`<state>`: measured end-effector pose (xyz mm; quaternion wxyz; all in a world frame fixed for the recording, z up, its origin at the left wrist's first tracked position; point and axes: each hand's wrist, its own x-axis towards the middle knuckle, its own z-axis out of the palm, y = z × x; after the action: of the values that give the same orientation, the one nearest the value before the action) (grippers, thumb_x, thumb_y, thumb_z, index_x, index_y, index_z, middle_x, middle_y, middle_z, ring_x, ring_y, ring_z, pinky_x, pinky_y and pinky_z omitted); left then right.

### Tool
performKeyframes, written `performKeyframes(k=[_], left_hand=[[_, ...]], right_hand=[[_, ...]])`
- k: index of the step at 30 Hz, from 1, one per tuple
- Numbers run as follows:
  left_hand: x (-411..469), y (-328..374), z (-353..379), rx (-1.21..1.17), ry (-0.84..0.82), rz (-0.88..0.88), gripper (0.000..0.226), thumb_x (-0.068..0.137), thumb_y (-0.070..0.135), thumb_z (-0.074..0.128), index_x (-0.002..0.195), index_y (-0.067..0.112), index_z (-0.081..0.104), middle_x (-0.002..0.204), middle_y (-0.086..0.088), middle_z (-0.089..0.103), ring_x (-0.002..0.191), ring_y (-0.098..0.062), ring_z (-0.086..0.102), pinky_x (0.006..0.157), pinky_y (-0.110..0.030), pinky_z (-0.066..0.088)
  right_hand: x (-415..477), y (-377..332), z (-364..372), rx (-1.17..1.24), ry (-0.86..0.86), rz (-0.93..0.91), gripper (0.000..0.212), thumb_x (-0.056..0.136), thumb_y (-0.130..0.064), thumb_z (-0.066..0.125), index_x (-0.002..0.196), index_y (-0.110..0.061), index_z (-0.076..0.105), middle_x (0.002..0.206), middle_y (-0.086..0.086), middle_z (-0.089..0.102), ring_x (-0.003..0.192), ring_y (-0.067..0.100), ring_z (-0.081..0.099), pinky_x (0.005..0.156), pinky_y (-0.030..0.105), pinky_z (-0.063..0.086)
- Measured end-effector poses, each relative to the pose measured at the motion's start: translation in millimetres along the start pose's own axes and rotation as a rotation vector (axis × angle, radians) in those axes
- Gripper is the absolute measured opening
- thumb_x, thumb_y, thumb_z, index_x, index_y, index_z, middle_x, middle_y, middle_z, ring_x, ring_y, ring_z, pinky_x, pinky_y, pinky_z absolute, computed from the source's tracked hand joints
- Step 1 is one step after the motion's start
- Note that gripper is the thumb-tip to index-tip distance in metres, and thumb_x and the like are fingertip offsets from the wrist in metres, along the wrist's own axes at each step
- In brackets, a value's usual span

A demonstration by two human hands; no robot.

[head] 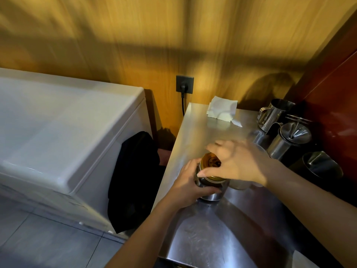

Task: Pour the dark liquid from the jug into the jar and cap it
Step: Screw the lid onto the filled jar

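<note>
I see the jar (209, 187), a round glass vessel holding dark liquid, standing near the left edge of the brushed steel worktop (212, 238) in the middle of the frame. My left hand (190, 185) is wrapped around the jar's wall, fingers curled tight on the glass. My right hand (234, 162) is over its mouth, thumb and fingertips pinched on the rim of the gold metal cap (210, 165), which sits tilted on top; the fingers are motion-blurred. At the right of the frame stand polished steel jugs (276, 115), cylindrical with handles. A crumpled white paper napkin (222, 110) lies at the worktop's far end. A smooth white chest freezer (58, 136) fills the left.
</note>
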<state>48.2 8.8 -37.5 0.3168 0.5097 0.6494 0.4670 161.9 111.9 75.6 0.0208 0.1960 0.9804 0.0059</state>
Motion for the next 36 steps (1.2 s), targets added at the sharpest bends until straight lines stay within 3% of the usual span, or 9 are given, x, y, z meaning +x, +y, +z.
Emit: performKeyframes(k=[4,8,10,12,16,20,25,28,36], left_hand=[[1,2,0,0.016,0.010,-0.012,0.071,0.052,0.052,0.082,0.107,0.063,0.038,0.120,0.007,0.050,0.116,-0.014,0.048,0.099,-0.044,0.045],[-1,2,0,0.007,-0.012,-0.003,0.069,0.052,0.053,0.081,0.105,0.065,0.039,0.118,0.013,0.049,0.115,-0.013,0.048,0.098,-0.045,0.045],[-1,3,0,-0.004,0.008,-0.010,0.069,0.053,0.053,0.081,0.106,0.065,0.039,0.119,0.011,0.049,0.116,-0.013,0.048,0.098,-0.045,0.045],[-1,3,0,-0.010,0.006,-0.017,0.072,0.052,0.051,0.083,0.107,0.066,0.038,0.121,0.009,0.049,0.117,-0.013,0.048,0.099,-0.044,0.045],[2,2,0,-0.004,-0.029,-0.010,0.070,0.052,0.051,0.084,0.106,0.062,0.041,0.119,0.009,0.051,0.115,-0.013,0.050,0.097,-0.045,0.046],[2,3,-2,-0.169,-0.065,0.019,0.071,0.055,0.037,0.086,0.115,0.042,0.049,0.122,-0.007,0.056,0.114,-0.024,0.055,0.096,-0.050,0.047],[16,2,-27,0.039,-0.276,-0.054,0.075,0.052,0.033,0.088,0.116,0.043,0.049,0.121,0.006,0.049,0.114,-0.012,0.049,0.096,-0.023,0.042],[21,6,-38,0.051,-0.391,-0.091,0.069,0.054,0.027,0.088,0.111,0.044,0.052,0.105,0.016,0.064,0.102,-0.004,0.059,0.083,-0.013,0.044],[-11,5,-9,0.002,-0.074,-0.011,0.066,0.059,0.031,0.086,0.113,0.048,0.051,0.109,0.017,0.065,0.103,-0.005,0.060,0.090,-0.030,0.049]], right_hand=[[-2,2,-5,0.101,-0.245,-0.146,0.056,0.073,-0.047,0.062,0.123,-0.040,0.037,0.114,-0.006,0.044,0.099,0.017,0.044,0.072,0.032,0.038],[0,5,-2,-0.014,-0.033,0.015,0.067,0.066,-0.079,0.041,0.111,-0.030,0.045,0.099,-0.002,0.054,0.089,0.018,0.052,0.064,0.030,0.035],[-2,8,1,0.077,-0.126,-0.110,0.061,0.070,-0.063,0.055,0.123,-0.037,0.037,0.118,-0.003,0.045,0.103,0.017,0.044,0.074,0.032,0.036],[-3,9,3,0.146,-0.205,-0.203,0.059,0.072,-0.044,0.063,0.124,-0.042,0.035,0.120,-0.005,0.042,0.102,0.015,0.041,0.074,0.030,0.036],[-2,7,-2,-0.013,-0.011,-0.007,0.062,0.070,-0.075,0.039,0.111,-0.029,0.045,0.096,-0.003,0.054,0.086,0.019,0.054,0.062,0.030,0.039],[-9,5,5,-0.008,0.017,-0.233,0.059,0.074,-0.070,0.036,0.123,-0.036,0.039,0.105,-0.002,0.053,0.092,0.017,0.049,0.071,0.036,0.048],[-9,6,13,-0.067,-0.020,-0.271,0.057,0.081,-0.062,0.041,0.124,-0.025,0.044,0.104,0.006,0.054,0.089,0.021,0.050,0.068,0.039,0.048],[-9,6,18,-0.085,-0.008,-0.263,0.061,0.077,-0.066,0.033,0.120,-0.024,0.043,0.098,0.004,0.053,0.083,0.021,0.052,0.059,0.033,0.046],[-8,-1,25,-0.092,0.039,-0.153,0.058,0.075,-0.065,0.027,0.113,-0.024,0.043,0.097,0.008,0.051,0.072,0.028,0.058,0.054,0.029,0.032]])
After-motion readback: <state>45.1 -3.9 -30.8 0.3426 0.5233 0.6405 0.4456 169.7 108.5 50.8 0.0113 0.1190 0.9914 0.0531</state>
